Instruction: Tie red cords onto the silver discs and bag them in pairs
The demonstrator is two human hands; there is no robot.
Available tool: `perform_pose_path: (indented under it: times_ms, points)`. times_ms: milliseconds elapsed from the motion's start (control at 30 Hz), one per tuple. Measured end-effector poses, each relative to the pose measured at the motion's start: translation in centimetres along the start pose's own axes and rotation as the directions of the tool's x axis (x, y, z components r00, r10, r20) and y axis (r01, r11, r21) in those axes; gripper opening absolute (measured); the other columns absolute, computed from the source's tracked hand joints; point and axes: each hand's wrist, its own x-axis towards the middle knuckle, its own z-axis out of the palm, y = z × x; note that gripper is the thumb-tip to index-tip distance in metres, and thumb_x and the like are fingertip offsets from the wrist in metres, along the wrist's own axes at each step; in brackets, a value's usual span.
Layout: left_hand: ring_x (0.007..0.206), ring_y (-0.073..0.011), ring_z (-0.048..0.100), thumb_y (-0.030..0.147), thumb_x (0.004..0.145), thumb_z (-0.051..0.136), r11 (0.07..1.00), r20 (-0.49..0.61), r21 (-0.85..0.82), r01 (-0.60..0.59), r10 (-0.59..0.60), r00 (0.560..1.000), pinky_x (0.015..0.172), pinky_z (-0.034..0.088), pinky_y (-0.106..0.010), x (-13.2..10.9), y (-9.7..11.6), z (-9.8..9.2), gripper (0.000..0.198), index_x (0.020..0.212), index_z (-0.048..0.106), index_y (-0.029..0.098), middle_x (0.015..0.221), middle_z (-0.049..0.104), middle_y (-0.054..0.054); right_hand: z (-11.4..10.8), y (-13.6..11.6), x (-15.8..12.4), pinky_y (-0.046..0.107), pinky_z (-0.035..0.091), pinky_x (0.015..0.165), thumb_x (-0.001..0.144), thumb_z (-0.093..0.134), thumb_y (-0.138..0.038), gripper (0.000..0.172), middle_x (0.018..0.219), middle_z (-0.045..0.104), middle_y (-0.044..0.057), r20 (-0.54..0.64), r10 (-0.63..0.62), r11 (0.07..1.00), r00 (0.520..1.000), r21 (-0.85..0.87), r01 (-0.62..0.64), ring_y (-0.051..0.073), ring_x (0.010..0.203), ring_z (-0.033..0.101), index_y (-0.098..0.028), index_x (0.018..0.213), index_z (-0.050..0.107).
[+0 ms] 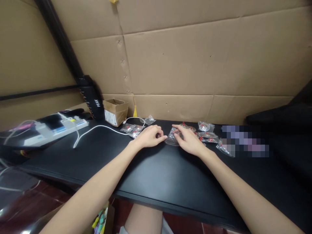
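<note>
Near the back middle of the black table, my left hand (153, 136) has curled fingers, with its thumb pointing toward a clear plastic packet (172, 141). Whether anything is between those fingers is too small to tell. My right hand (186, 139) rests over the packet's right side, fingers spread and touching the clear wrap. Behind and right of my right hand lie clear packets with red bits (207, 137), and another clear packet (206, 126) sits farther back. Silvery packets (133, 129) lie to the left of my left hand.
A small open cardboard box (115, 112) stands at the back left by a black post. A white power strip (56, 131) and a white cable (97, 126) lie on the left. Dark fabric (282, 130) is at the right. Below the table (156, 175) sits a box of colourful items (100, 222).
</note>
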Motion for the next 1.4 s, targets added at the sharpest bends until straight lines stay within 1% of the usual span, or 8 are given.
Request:
perform_pose_path:
  times_ms: [167, 267, 333, 533, 700, 967, 1167, 1400]
  points:
    - [0.095, -0.0214, 0.064, 0.027, 0.094, 0.064, 0.977, -0.104, -0.191, -0.094, 0.075, 0.992, 0.087, 0.048, -0.034, 0.2, 0.8, 0.4, 0.011, 0.102, 0.069, 0.022, 0.101, 0.072, -0.006, 0.6, -0.1, -0.6, 0.049, 0.051, 0.109, 0.089, 0.061, -0.013, 0.095, 0.129, 0.073, 0.011, 0.135, -0.055, 0.984, 0.989, 0.173, 0.031, 0.028, 0.121, 0.069, -0.026, 0.169, 0.012]
    - [0.098, -0.0215, 0.066, 0.020, 0.091, 0.067, 0.964, -0.018, -0.230, -0.135, 0.135, 0.991, 0.091, 0.048, -0.034, 0.1, 0.8, 1.0, 0.009, 0.100, 0.070, 0.021, 0.103, 0.073, -0.006, 0.6, -0.3, -0.8, 0.047, 0.054, 0.106, 0.088, 0.060, -0.013, 0.117, 0.137, 0.067, 0.014, 0.137, -0.074, 0.936, 0.988, 0.352, 0.021, 0.025, 0.119, 0.071, -0.028, 0.164, -0.027]
    - [0.093, -0.0205, 0.067, 0.019, 0.092, 0.065, 0.960, 0.038, -0.241, -0.143, 0.157, 0.987, 0.089, 0.049, -0.033, 0.2, 0.7, 1.3, 0.006, 0.094, 0.070, 0.020, 0.099, 0.073, -0.006, 0.6, -0.2, -0.8, 0.048, 0.053, 0.108, 0.086, 0.062, -0.013, 0.121, 0.138, 0.065, 0.016, 0.114, -0.084, 0.942, 0.990, 0.334, 0.041, 0.026, 0.122, 0.069, -0.027, 0.162, -0.032]
    - [0.073, -0.0174, 0.062, 0.026, 0.097, 0.060, 0.983, 0.053, -0.181, -0.042, 0.052, 0.997, 0.073, 0.045, -0.030, 0.5, 0.0, 1.5, 0.014, 0.103, 0.071, 0.020, 0.080, 0.068, -0.003, 0.3, 0.7, -0.5, 0.049, 0.052, 0.104, 0.089, 0.068, -0.021, 0.109, 0.121, 0.072, 0.011, 0.055, 0.017, 1.000, 0.998, 0.019, -0.018, 0.029, 0.112, 0.069, -0.026, 0.170, -0.004]
    - [0.090, -0.0207, 0.063, 0.030, 0.096, 0.064, 0.994, 0.070, -0.089, -0.058, 0.065, 0.995, 0.085, 0.048, -0.033, 0.2, -0.2, 1.6, 0.012, 0.096, 0.070, 0.020, 0.097, 0.064, -0.006, 0.5, 1.0, -0.2, 0.046, 0.048, 0.110, 0.096, 0.060, -0.021, 0.033, 0.124, 0.072, 0.011, 0.083, -0.053, 0.973, 0.995, -0.221, 0.070, 0.030, 0.121, 0.064, -0.022, 0.126, 0.074]
    - [0.127, -0.0300, 0.058, 0.039, 0.100, 0.055, 0.995, 0.151, -0.098, 0.036, -0.021, 0.988, 0.111, 0.044, -0.047, -0.2, -0.2, 1.9, 0.026, 0.117, 0.060, 0.020, 0.131, 0.064, -0.016, 1.2, 0.3, -0.3, 0.049, 0.047, 0.113, 0.099, 0.054, -0.021, 0.035, 0.137, 0.069, 0.014, 0.106, 0.041, 0.947, 0.993, -0.320, -0.005, 0.032, 0.132, 0.060, -0.019, 0.124, 0.078]
    - [0.163, -0.0319, 0.019, 0.053, 0.108, 0.030, 0.979, 0.360, 0.034, 0.200, -0.199, 0.911, 0.125, -0.006, -0.069, -0.5, -0.3, 2.3, 0.062, 0.163, 0.029, 0.026, 0.174, 0.024, -0.012, 0.6, -0.7, -0.3, 0.058, 0.042, 0.115, 0.099, 0.057, -0.030, 0.035, 0.147, 0.064, 0.011, 0.097, 0.208, 0.907, 0.973, -0.393, -0.155, 0.036, 0.143, 0.051, -0.027, 0.126, 0.079]
    - [0.164, -0.0293, 0.008, 0.061, 0.106, 0.025, 0.974, 0.401, 0.071, 0.213, -0.224, 0.888, 0.125, -0.009, -0.069, -0.6, -0.4, 2.3, 0.070, 0.168, 0.019, 0.030, 0.176, 0.011, -0.008, 0.8, -0.4, -0.1, 0.059, 0.038, 0.116, 0.098, 0.058, -0.032, 0.034, 0.149, 0.062, 0.011, 0.089, 0.258, 0.903, 0.962, -0.376, -0.207, 0.037, 0.144, 0.051, -0.029, 0.124, 0.080]
